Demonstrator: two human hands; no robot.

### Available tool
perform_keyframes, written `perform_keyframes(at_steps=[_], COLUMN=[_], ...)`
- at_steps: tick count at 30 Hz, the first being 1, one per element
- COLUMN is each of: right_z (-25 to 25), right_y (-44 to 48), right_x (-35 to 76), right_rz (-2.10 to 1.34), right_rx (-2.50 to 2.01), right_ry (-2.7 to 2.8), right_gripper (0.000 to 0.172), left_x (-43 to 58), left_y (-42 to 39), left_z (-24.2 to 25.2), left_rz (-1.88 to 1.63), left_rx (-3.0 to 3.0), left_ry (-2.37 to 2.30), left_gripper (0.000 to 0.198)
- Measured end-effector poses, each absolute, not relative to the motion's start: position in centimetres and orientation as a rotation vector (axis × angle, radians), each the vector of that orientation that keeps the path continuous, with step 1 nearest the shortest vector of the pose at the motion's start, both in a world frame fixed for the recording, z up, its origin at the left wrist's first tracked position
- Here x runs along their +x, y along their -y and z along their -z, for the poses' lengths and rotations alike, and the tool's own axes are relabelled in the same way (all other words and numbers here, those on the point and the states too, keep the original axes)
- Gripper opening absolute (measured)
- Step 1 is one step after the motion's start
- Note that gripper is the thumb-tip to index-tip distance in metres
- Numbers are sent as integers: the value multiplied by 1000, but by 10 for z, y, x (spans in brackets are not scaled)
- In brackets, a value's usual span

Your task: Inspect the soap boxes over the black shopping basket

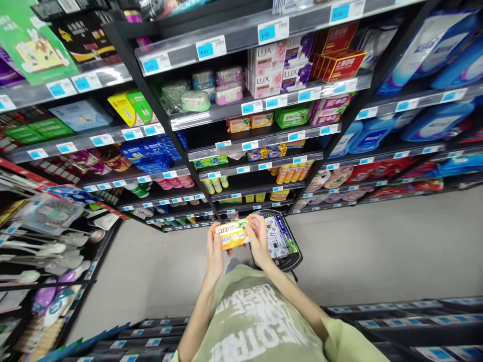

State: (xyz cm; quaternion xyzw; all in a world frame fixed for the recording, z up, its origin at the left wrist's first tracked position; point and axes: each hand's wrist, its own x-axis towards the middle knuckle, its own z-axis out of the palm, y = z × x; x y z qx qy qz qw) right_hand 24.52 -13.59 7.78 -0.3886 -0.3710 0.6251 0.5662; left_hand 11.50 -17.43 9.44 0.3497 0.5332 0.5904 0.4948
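Observation:
Between my two hands is an orange and white soap bar pack [233,234] with red lettering and a green picture at its upper right corner. My left hand [215,251] grips its left end, thumb on the front. At the right end, my right hand [258,240] closes on it with fingers along the top edge. The pack is tilted with its printed face toward me, in front of my body. Just right of my right hand, a black basket [296,261] with a printed panel stands low near the floor.
Ahead rise shelves with boxed LUX soaps [269,70], similar orange packs [249,122] and green packs [292,116]. Blue detergent bottles [373,134] fill the right shelves. Kitchen utensils [56,251] hang at the left. Grey floor [362,246] runs along the aisle; more shelving [151,332] is behind me.

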Motion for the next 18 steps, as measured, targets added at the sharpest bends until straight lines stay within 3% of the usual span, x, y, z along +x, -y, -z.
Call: perform_keyframes(at_steps=[5, 11, 18], right_z=[-92, -95, -92], right_y=[148, 154, 156], right_x=[245, 250, 253], right_rz=[-1505, -1328, -1389], right_rx=[-900, -750, -733], right_ry=[931, 1033, 1055], right_gripper=[54, 34, 32], left_x=[112, 119, 121], left_y=[174, 182, 195], left_z=[-97, -100, -90], left_rz=[-1453, -1550, -1598], left_rx=[893, 876, 845], left_ry=[-1275, -1298, -1334], left_gripper=[52, 57, 56])
